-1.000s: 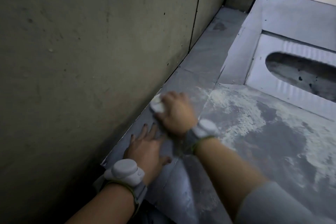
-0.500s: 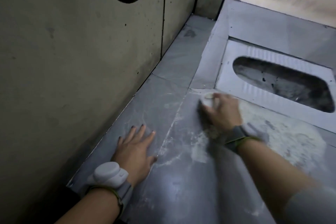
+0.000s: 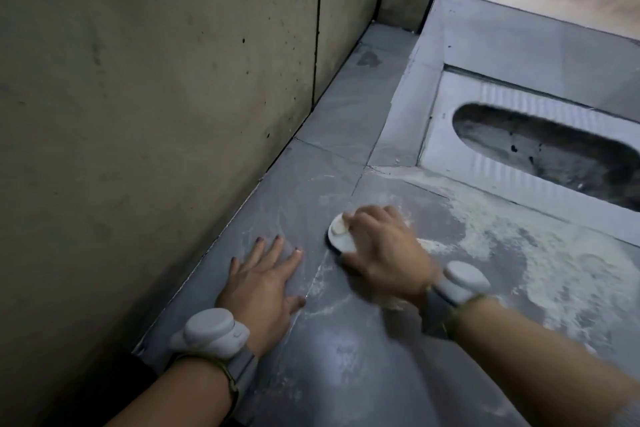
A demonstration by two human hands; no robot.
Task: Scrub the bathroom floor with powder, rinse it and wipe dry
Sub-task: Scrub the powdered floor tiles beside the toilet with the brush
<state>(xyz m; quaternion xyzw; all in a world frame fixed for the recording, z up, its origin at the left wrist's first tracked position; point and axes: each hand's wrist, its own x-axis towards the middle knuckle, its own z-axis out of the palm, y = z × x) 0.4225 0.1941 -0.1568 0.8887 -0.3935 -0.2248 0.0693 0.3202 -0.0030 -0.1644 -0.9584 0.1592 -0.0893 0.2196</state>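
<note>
2 hands low: right hand (image 3: 384,253) grips, seemingly, scrubber (image 3: 341,236); left hand (image 3: 263,282) flat on floor (image 3: 346,357).

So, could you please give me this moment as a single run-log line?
stage: scrubbing | right hand: grips white scrub brush on powdered floor tile | left hand: flat on tile | powder: unrinsed

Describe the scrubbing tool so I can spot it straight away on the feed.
Start at the squat toilet pan on the right and come down over the powdered floor towards the wall. The scrub brush is under the right hand, which grips it: the only white, rounded thing on the grey tiles.
</note>
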